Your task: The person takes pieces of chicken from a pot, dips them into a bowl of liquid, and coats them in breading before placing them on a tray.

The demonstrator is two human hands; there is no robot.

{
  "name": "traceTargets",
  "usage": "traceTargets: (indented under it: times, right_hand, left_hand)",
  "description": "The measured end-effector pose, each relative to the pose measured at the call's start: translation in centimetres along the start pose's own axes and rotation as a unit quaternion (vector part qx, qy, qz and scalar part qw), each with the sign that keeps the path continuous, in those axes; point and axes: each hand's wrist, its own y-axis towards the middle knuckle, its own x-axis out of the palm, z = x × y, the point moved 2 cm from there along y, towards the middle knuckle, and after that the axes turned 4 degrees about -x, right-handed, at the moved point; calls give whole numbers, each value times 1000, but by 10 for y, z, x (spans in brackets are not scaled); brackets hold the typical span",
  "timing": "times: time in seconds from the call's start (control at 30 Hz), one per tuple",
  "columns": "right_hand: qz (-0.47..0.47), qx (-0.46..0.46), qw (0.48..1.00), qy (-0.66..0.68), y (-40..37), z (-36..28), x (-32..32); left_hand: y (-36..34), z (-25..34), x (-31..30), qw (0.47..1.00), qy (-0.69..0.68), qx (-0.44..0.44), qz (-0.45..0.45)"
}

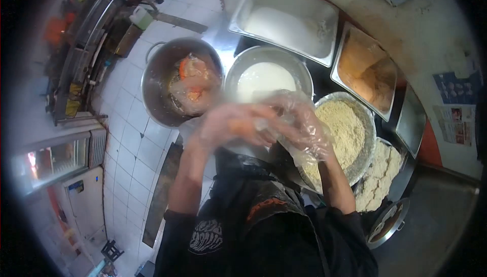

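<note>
Both my hands meet in front of my body, near the lower edge of a round metal bowl (266,76) of white liquid. A loose clear plastic glove covers my right hand (307,130), beside a large bowl of pale crumbly flour (345,135). My left hand (238,125) reaches across to it, blurred by motion, its fingers at the glove's plastic. Whether those fingers pinch the plastic is too smeared to tell. Left of the white liquid is a deep metal pot (157,81) with a plastic bag of orange-red contents (195,81) inside.
Behind the bowls stand a rectangular metal tray with white powder (284,21) and another with orange-brown contents (362,69). Coated pale pieces (378,175) lie at the right, near a small round pan (388,223). White floor tiles (134,145) show at the left.
</note>
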Motion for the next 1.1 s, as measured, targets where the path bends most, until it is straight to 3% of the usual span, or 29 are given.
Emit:
traceTargets:
  times: [0.03,0.07,0.1,0.13,0.17,0.2,0.27,0.3,0.47,0.53,0.57,0.63,0.77,0.83,0.87,0.93,1.1]
  right_hand:
    - [5,27,999,44,3,0,-3]
    - [7,32,999,42,-1,5,-2]
    - [33,87,981,168,-5,11,-2]
    - [60,138,945,292,-8,14,-2]
    - [73,163,967,185,-13,11,-9]
    - [75,167,966,184,-19,25,-7]
    - [76,190,945,254,-30,64,2]
    - [77,247,943,210,-32,67,1]
    - [56,284,925,245,-45,74,5]
    - [55,280,930,230,-48,85,11]
    - [75,284,929,226,-49,89,12]
    - [93,289,927,221,-47,78,10]
    - [26,249,948,198,-40,51,14]
    - [-32,225,958,173,-37,44,23]
    - [-33,226,958,173,-38,38,25]
    - [22,251,939,235,-42,29,26]
    - [51,221,910,346,-63,53,49]
  left_hand:
    - [8,2,17,1000,-4,-5,-3]
    - [13,2,28,987,58,-109,98]
    - [14,-2,31,950,120,-210,197]
    - [17,-9,29,950,118,-213,195]
    - [19,-15,21,928,256,-178,205]
    - [20,-21,15,887,387,-139,211]
    - [20,-31,10,897,358,-119,232]
    - [18,-33,8,901,338,-129,240]
    - [10,-57,-21,911,303,-137,243]
    - [8,-68,-23,908,214,-93,348]
    - [11,-72,-20,908,213,-94,349]
    - [16,-75,-14,916,106,-4,386]
    - [23,-74,-17,900,161,-41,402]
    - [30,-74,-6,830,332,-70,443]
    - [34,-72,0,830,332,-70,444]
    - [40,-69,8,834,200,-10,515]
    - [37,-72,5,847,190,-29,496]
